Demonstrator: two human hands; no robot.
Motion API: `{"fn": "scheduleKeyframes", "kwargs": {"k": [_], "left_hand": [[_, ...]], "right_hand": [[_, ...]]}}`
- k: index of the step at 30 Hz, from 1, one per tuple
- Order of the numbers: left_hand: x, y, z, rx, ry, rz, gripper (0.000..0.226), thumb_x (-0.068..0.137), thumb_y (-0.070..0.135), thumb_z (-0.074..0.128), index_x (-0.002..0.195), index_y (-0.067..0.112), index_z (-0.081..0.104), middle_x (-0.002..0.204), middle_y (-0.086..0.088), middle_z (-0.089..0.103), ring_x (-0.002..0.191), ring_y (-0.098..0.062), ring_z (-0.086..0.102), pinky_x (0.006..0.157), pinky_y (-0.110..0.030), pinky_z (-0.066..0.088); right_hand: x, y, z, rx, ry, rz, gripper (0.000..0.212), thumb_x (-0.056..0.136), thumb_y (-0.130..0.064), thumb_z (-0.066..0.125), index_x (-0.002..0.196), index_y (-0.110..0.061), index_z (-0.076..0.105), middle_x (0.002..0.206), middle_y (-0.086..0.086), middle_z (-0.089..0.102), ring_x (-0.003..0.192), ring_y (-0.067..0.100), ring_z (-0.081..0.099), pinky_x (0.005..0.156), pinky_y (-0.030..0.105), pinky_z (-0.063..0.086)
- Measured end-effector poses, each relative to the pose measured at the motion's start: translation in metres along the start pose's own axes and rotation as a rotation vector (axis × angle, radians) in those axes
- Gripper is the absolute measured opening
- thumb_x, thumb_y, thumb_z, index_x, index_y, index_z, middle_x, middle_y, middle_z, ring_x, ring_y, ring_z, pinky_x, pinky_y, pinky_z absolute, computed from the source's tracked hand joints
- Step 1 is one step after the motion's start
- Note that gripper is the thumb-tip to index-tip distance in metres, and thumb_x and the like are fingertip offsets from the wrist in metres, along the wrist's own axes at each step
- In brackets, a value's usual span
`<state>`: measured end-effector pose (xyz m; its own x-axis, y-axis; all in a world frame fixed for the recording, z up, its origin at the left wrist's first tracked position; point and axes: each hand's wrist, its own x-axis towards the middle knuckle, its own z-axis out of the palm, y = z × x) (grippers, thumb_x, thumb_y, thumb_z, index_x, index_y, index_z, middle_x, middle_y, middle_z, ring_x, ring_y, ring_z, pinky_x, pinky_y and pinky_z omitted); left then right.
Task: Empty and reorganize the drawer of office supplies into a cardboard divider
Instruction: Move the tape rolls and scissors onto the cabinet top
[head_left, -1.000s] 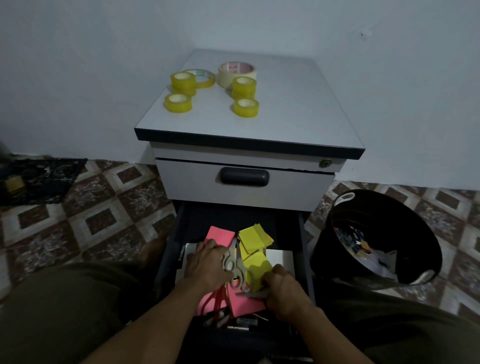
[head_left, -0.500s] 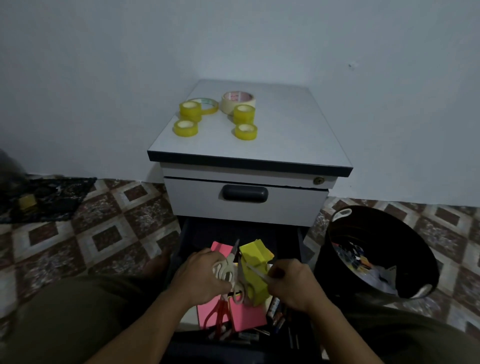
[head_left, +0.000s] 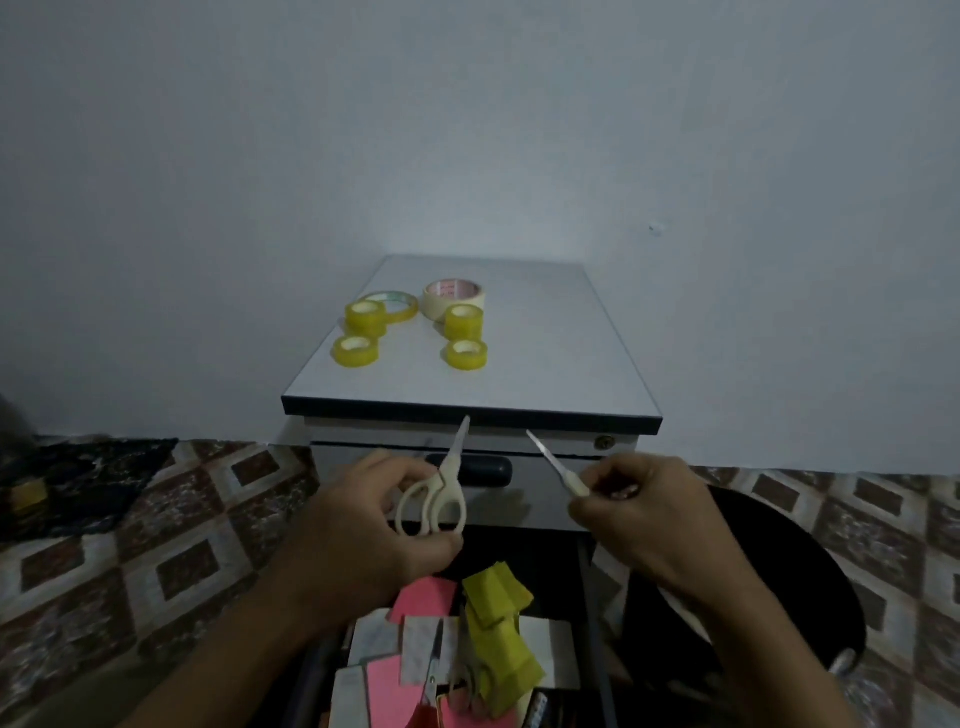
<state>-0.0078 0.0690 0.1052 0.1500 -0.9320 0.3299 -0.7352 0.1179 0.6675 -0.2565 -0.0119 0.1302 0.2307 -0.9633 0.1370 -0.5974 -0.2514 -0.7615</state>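
Observation:
My left hand (head_left: 358, 540) grips cream-handled scissors (head_left: 439, 499) with the blades pointing up toward the cabinet top. A second, thin white-handled blade tool (head_left: 558, 467), perhaps small scissors or a cutter, is pinched in my right hand (head_left: 649, 525). Both hands hover in front of the closed upper drawer. Below them the open drawer (head_left: 592, 623) holds pink sticky notes (head_left: 421, 597), yellow sticky notes (head_left: 496, 618), white paper and red-handled scissors (head_left: 428, 691). No cardboard divider is in view.
Several yellow tape rolls (head_left: 356, 349) and a cream masking tape roll (head_left: 453, 299) stand on the grey cabinet top (head_left: 545, 353). A black bin (head_left: 769, 587) sits on the tiled floor at the right. A dark cloth (head_left: 78, 478) lies at the left.
Both hands rose out of the open drawer, each carrying a blade tool, up to the level of the closed upper drawer. The camera tilted upward.

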Motion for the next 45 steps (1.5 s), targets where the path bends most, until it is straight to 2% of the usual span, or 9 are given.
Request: {"fn": "scheduleKeyframes", "kwargs": {"k": [8,13,17,20,24,32,38,42,45], "left_hand": [[0.129,0.038,-0.018,0.123,0.069,0.013,0.050,0.054,0.061,0.073,0.090,0.026,0.068,0.088,0.011,0.065,0.073,-0.004,0.057,0.064,-0.033,0.050],[0.227,0.028,0.006,0.261,-0.021,-0.028,0.049,0.054,0.064,0.075,0.090,0.031,0.067,0.095,0.005,0.065,0.089,-0.019,0.060,0.077,-0.033,0.053],[0.288,0.027,0.031,0.474,-0.106,0.003,0.052,0.061,0.069,0.069,0.103,0.038,0.066,0.104,0.004,0.062,0.104,-0.021,0.041,0.083,-0.038,0.033],[0.320,0.025,0.048,0.564,-0.183,-0.038,0.056,0.053,0.075,0.063,0.095,0.039,0.064,0.108,0.000,0.060,0.108,-0.028,0.043,0.080,-0.042,0.030],[0.337,0.019,0.059,0.647,-0.286,-0.098,0.050,0.053,0.070,0.059,0.089,0.036,0.063,0.105,-0.003,0.051,0.108,-0.033,0.038,0.090,-0.049,0.034],[0.340,0.020,0.059,0.789,-0.395,-0.042,0.064,0.064,0.083,0.060,0.106,0.036,0.065,0.116,-0.001,0.058,0.120,-0.027,0.037,0.092,-0.051,0.026],[0.333,0.026,0.058,0.828,-0.404,-0.031,0.071,0.071,0.083,0.058,0.122,0.036,0.064,0.125,-0.002,0.058,0.129,-0.028,0.035,0.102,-0.056,0.023],[0.330,0.028,0.055,0.844,-0.418,-0.034,0.083,0.064,0.089,0.054,0.129,0.038,0.058,0.132,0.000,0.055,0.130,-0.030,0.034,0.100,-0.058,0.024],[0.324,0.030,0.046,0.788,-0.345,0.000,0.089,0.061,0.091,0.052,0.135,0.043,0.051,0.138,0.004,0.051,0.130,-0.029,0.034,0.095,-0.050,0.028]], "right_hand": [[0.115,-0.030,-0.038,-0.023,0.164,0.034,0.010,0.072,-0.028,0.080,0.077,-0.020,0.075,0.070,-0.001,0.072,0.068,0.019,0.069,0.064,0.037,0.061],[0.201,-0.018,-0.034,-0.142,0.153,0.078,0.016,0.074,-0.031,0.080,0.079,-0.016,0.075,0.075,0.002,0.072,0.074,0.021,0.069,0.071,0.043,0.062],[0.255,-0.002,-0.028,-0.246,0.136,0.121,0.026,0.072,-0.029,0.076,0.084,-0.007,0.074,0.076,0.008,0.072,0.068,0.024,0.069,0.067,0.041,0.063],[0.286,0.007,-0.023,-0.299,0.121,0.125,0.028,0.071,-0.030,0.074,0.088,-0.009,0.069,0.080,0.007,0.068,0.068,0.023,0.067,0.067,0.039,0.063],[0.308,0.012,-0.017,-0.350,0.106,0.107,0.033,0.076,-0.036,0.075,0.087,-0.008,0.064,0.086,0.009,0.065,0.074,0.024,0.064,0.063,0.030,0.055],[0.312,0.015,-0.012,-0.390,0.057,0.093,0.037,0.076,-0.038,0.075,0.067,-0.009,0.053,0.069,0.007,0.055,0.055,0.016,0.052,0.040,0.023,0.033],[0.306,0.007,-0.010,-0.420,0.053,0.040,0.037,0.071,-0.032,0.081,0.063,-0.009,0.054,0.068,0.009,0.056,0.053,0.018,0.050,0.042,0.023,0.036],[0.302,0.005,-0.005,-0.467,0.109,0.023,0.041,0.073,-0.036,0.083,0.065,-0.010,0.052,0.075,0.011,0.061,0.067,0.024,0.060,0.049,0.026,0.039],[0.299,0.005,-0.007,-0.432,0.102,0.019,0.041,0.072,-0.044,0.082,0.079,-0.007,0.067,0.078,0.009,0.068,0.072,0.023,0.066,0.060,0.033,0.057]]}}
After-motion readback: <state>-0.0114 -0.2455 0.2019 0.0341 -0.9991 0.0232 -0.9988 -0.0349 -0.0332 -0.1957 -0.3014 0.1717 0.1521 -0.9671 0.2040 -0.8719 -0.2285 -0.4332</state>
